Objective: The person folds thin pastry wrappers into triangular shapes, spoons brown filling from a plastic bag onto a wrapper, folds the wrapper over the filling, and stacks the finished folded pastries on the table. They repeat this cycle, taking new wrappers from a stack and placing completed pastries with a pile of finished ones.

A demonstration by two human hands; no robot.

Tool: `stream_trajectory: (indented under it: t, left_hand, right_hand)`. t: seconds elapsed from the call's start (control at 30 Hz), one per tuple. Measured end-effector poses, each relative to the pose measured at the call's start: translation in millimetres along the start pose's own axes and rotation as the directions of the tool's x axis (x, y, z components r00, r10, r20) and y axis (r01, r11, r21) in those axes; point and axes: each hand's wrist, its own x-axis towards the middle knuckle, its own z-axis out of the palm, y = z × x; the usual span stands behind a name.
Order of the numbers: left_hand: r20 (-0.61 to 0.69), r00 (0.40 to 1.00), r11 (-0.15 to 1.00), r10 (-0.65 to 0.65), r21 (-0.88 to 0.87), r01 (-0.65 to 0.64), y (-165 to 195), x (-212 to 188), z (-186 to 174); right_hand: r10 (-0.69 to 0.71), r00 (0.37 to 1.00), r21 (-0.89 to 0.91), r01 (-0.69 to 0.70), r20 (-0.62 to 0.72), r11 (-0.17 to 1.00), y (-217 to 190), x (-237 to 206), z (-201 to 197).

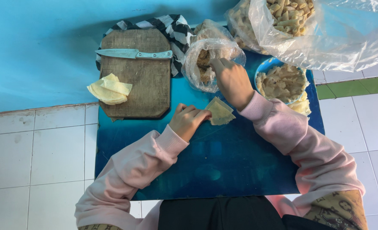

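- blue table top (223, 170) takes most of the view, sits on white floor tiles (35, 162) against a blue wall (40, 51)
- big clear bag (325, 38) top right, holds a large heap of finished rolled pieces (289, 12)
- wooden cutting board (135, 76) far left of the table on a striped cloth (178, 30); knife (133, 53) lies flat across its far end, untouched
- blue bowl (263, 68) right of centre, filled with more rolled pieces; a few wrappers beside its near rim
- small clear bag of filling (206, 59) between board and bowl, mouth open
- stack of yellow wrappers (109, 88) on the board's left edge, overhanging it, well apart from both hands
- right hand (232, 81) reaches to the filling bag's mouth, fingers curled at the opening; can't tell if they're pinching filling
- left hand (188, 120) fingers closed down on the near-left edge of the one wrapper (221, 112), pinning it flat on the table
- that wrapper lies just in front of the filling bag, between the hands, no filling on it
- progress, my read: lots done, judging by bag and bowl; this piece not yet filled or rolled, stack left
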Motion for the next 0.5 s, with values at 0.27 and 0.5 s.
stream_trajectory:
  t: [0.27,0.5]
  left_hand:
    - [0.039,0.999,0.999,-0.030,0.023,0.029,1.6,-2.6,-2.2]
    - [0.038,0.997,0.996,-0.071,-0.045,0.073,-0.6,-2.8,3.2]
  right_hand:
    - [0.201,0.978,0.375,-0.164,-0.061,0.912,1.5,5.1,-11.7]
    - [0.089,0.988,0.316,-0.046,-0.124,0.948,1.7,3.5,-21.7]
